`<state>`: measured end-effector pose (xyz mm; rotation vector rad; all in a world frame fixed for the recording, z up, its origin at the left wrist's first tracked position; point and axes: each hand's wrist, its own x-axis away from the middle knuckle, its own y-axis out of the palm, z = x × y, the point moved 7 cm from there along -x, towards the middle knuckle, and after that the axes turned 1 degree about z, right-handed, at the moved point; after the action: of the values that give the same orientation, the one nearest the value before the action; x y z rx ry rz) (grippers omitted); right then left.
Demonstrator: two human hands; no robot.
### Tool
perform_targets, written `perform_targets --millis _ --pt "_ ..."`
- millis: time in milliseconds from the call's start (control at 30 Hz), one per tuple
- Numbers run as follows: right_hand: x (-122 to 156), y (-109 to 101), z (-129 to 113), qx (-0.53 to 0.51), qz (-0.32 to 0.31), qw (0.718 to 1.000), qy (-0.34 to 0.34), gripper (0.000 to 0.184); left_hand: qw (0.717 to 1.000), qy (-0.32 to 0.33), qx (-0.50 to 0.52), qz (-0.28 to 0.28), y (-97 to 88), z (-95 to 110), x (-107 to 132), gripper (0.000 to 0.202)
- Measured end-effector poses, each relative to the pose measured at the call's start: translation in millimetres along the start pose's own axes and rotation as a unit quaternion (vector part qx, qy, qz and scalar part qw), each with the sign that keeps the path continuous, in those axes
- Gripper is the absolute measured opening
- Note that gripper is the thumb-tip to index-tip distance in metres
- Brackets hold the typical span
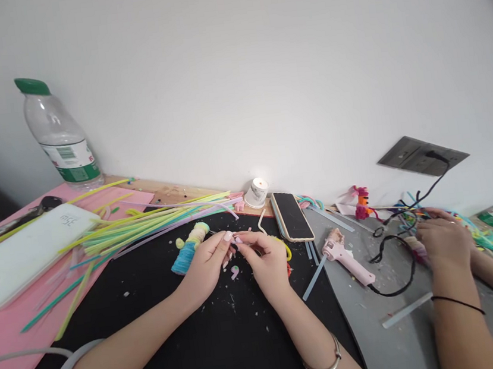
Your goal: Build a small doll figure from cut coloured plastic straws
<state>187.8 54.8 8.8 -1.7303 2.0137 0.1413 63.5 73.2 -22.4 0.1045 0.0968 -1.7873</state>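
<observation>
My left hand (206,261) and my right hand (265,260) meet over a black mat (179,336), fingertips pinched together on a small pale piece too tiny to name. Just left of my left hand lies a small figure wound in blue and yellow fuzzy wire (189,248). A tiny pink and green bit (234,271) rests on the mat below my fingers. A bundle of thin coloured straws (143,224) lies beyond my left hand.
A water bottle (61,138), white power bank (16,254) and pink sheet (3,328) sit left. A lit candle (257,192), phone (293,216) and pink glue gun (347,256) with black cord lie right. Another person's hands (444,241) work at far right.
</observation>
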Motion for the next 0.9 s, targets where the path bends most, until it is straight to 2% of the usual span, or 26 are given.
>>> perform_targets --millis 200,467,567,733,800,900 --pt "-2 -1 -16 0.080 -0.028 0.990 -0.111 0.011 0.999 -0.030 0.027 0.000 -0.5 -7 0 0.041" --pt "-1 -1 -20 0.116 -0.047 0.982 -0.142 0.014 0.998 -0.037 0.041 0.009 -1.4 -4 -1 0.041" --pt "-3 -2 -15 0.102 -0.052 0.986 -0.118 0.012 0.999 -0.023 0.032 0.016 -3.5 2 -1 0.039" --pt "-7 -7 0 0.072 -0.044 0.996 -0.015 0.015 0.999 -0.002 0.002 0.040 -9.4 6 -1 0.038" --pt "-6 -6 6 0.064 -0.050 0.997 0.017 0.022 0.999 -0.002 -0.006 0.050 -10.9 7 -1 0.038" --pt "-3 5 18 0.007 -0.108 0.991 0.081 0.039 0.999 -0.003 -0.012 0.046 -9.1 9 0 0.037"
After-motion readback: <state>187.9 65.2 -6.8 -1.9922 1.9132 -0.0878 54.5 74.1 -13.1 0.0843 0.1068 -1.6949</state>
